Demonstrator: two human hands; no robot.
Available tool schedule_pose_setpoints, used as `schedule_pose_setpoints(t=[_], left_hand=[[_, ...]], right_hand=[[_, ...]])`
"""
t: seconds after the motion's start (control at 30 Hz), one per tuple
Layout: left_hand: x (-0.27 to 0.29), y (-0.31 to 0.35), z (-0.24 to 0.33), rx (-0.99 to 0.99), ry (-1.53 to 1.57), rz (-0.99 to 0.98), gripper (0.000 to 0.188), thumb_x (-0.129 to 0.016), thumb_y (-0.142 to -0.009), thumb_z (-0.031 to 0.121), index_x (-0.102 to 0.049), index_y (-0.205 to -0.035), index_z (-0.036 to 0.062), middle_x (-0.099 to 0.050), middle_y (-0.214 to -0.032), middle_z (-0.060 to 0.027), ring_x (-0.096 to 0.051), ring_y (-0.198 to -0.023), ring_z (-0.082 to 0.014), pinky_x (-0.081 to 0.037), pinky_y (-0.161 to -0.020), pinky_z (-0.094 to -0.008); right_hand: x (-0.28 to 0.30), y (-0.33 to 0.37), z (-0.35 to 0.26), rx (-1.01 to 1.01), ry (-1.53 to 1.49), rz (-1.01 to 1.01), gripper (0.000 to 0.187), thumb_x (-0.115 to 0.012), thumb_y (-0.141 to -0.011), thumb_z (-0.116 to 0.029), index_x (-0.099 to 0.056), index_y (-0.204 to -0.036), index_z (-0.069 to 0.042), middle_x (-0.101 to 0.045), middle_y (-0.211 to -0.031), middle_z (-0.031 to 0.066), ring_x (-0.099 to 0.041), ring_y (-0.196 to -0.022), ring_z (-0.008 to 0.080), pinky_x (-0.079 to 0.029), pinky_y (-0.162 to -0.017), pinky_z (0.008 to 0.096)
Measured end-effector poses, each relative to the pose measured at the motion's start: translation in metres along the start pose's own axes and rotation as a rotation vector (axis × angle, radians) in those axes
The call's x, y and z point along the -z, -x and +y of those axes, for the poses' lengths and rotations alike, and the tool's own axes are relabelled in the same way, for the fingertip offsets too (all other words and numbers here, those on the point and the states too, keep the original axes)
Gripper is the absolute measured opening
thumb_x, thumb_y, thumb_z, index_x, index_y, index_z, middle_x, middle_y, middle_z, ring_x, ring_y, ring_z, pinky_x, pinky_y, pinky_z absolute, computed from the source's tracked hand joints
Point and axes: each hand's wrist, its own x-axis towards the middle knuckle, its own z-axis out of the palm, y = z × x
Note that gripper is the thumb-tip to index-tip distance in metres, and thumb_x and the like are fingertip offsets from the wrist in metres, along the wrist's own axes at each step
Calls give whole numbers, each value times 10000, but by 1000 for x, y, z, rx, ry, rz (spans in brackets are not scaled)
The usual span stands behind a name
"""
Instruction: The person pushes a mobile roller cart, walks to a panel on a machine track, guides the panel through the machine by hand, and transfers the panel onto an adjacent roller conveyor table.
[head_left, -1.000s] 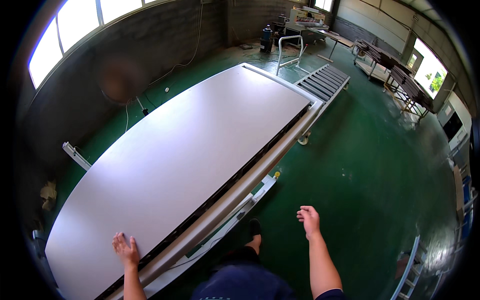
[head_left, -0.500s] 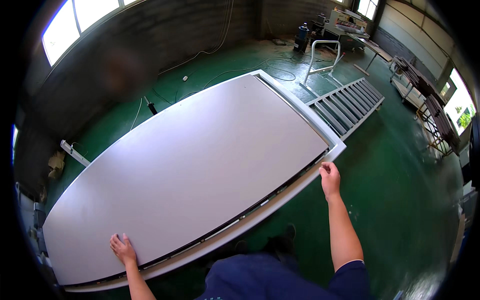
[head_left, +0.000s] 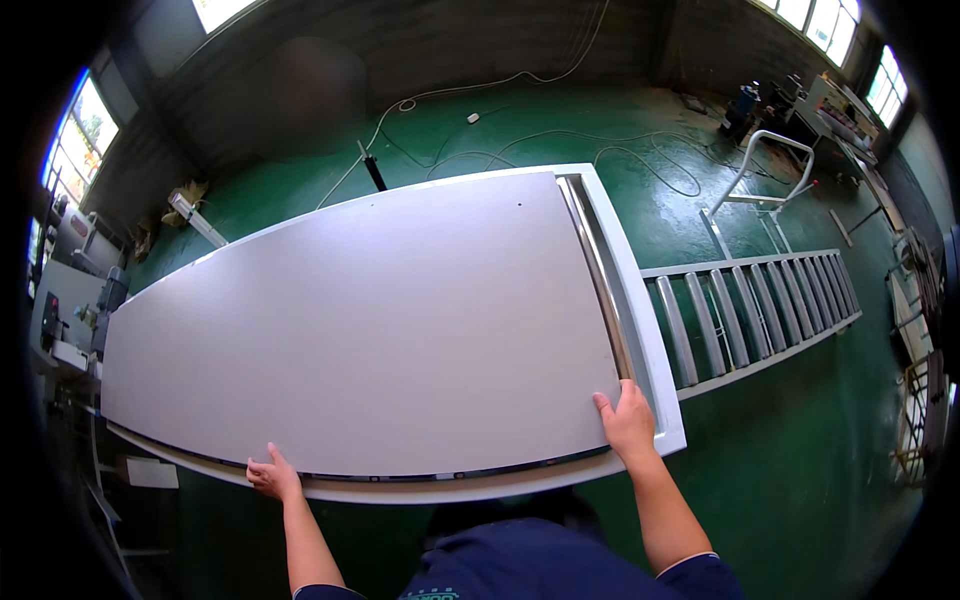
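Note:
A large flat light-grey panel (head_left: 380, 310) lies on a long table with a white frame (head_left: 652, 340). My left hand (head_left: 274, 474) is at the panel's near long edge, thumb on top and fingers curled at the edge. At the near right corner, my right hand (head_left: 630, 422) grips the panel's short edge, its thumb on the surface and its fingers over the side. A shiny metal roller (head_left: 597, 270) shows in the gap between the panel's right end and the frame. The undersides of both hands are hidden.
A roller conveyor (head_left: 757, 312) extends right from the table, with a white tubular handrail (head_left: 765, 190) behind it. Cables (head_left: 640, 150) trail over the green floor (head_left: 760, 440). Grey machinery (head_left: 68, 310) stands at the far left, and racks (head_left: 918, 400) stand at the right.
My view has turned. My left hand has gone from lying on the panel to its near edge. My right hand has moved from the frame's corner onto the panel's corner. The right-end gap looks wider.

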Motion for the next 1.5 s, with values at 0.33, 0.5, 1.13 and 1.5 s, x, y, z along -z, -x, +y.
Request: schedule_pose_setpoints(t=[0.33,0.5,1.13,1.5], left_hand=[[24,16,-5,289,332,-366,795,-547,-861,561,-412,-1262,-111,-445,-1313,-292,-424,-1229,-403,-358,-1021,-448],[40,24,-7,321,402,-378,760,-554,-888,486,-367,-1305,-121,-426,-1337,-284,-407,-1252,-392,-327,-1059,-428],[115,76,-35,572,685,-639,627,-478,-929,512,-468,-1089,-94,-589,-990,-193,-602,-691,-230,-496,-502,-351],[141,53,-49,402,261,-817,612,-398,-931,549,-593,-930,-32,-663,-699,-136,-643,-529,-206,-523,-545,-328]], right_hand=[[17,-23,34,-52,-193,-330,427,-745,-776,-290,-590,-975,54,-665,-879,178,-652,-774,236,-526,-652,350],[22,-23,28,-180,-372,-468,409,-735,-795,-261,-572,-993,57,-635,-842,144,-619,-705,210,-492,-527,344],[88,45,124,24,-34,-319,252,-676,-864,-215,-581,-772,-1,-551,-631,53,-512,-543,103,-398,-437,250],[149,11,126,-182,-188,-400,310,-585,-929,-289,-560,-1052,-6,-627,-755,97,-609,-539,162,-437,-403,244]])
